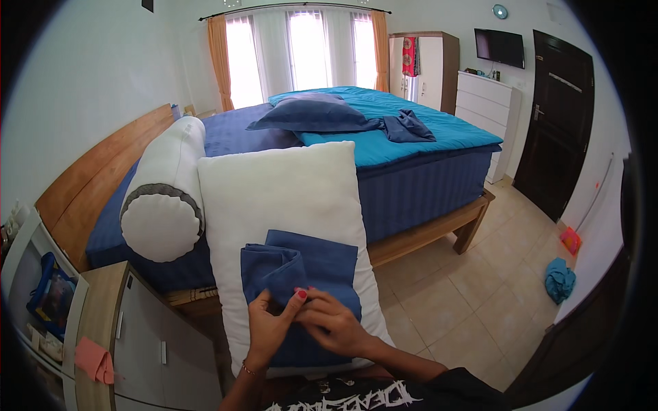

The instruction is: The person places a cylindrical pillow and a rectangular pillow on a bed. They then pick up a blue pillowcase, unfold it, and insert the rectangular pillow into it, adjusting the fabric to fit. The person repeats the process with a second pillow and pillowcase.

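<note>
A white pillow (277,190) without a cover lies before me, its far end by the bed and its near end against my body. On it rests a partly folded dark blue cloth (329,262), which looks like a pillowcase. My left hand (270,318) pinches the cloth's near edge between thumb and fingers. Close beside it on the right, my right hand (331,318) has its fingertips on the same edge; the fingers of both hands nearly meet. Part of the cloth is hidden under my hands.
A white bolster (162,221) lies left on the bed. Farther back are a blue pillow (318,113), a crumpled blue cloth (408,126) and a turquoise blanket (442,123). A grey cabinet (164,318) stands at lower left. A teal cloth (559,280) lies on the tiled floor.
</note>
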Available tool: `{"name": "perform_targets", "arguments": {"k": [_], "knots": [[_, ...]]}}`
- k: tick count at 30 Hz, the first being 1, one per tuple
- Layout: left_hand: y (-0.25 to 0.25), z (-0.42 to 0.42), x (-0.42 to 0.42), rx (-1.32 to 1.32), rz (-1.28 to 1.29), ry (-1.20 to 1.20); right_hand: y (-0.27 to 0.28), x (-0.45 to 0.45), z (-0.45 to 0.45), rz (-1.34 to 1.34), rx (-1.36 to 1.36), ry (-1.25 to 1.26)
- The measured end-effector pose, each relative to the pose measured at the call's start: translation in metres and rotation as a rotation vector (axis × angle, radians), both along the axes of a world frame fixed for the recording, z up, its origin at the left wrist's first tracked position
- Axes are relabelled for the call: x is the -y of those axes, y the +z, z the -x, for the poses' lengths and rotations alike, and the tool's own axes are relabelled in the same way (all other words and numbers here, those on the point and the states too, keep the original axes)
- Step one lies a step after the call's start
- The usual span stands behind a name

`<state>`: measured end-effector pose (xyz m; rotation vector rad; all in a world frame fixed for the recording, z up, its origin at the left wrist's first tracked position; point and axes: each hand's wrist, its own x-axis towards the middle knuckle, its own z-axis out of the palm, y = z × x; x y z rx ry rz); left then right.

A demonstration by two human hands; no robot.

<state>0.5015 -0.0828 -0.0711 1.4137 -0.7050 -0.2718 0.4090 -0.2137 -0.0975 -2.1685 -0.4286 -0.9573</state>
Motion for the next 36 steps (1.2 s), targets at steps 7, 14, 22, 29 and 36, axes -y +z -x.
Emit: {"name": "perform_targets", "arguments": {"k": [7,14,22,29,36], "knots": [[-0.039,-0.018,-0.016,-0.428,0.157,-0.11,0.004,-0.007,0.009,-0.476,-0.1,0.057],[-0.026,0.007,-0.007,-0.295,0.189,-0.084,0.005,-0.001,-0.001,-0.287,-0.084,-0.136],[-0.039,0.002,-0.002,-0.268,0.192,-0.083,0.009,-0.012,-0.001,-0.632,-0.04,-0.111],[-0.047,-0.001,-0.002,-0.598,0.432,-0.261,-0.011,0.01,-0.001,-0.613,-0.132,-0.178],[-0.045,-0.026,-0.036,-0.773,0.563,-0.161,-0.018,0.039,-0.009,-1.194,-0.041,-0.028]]}}
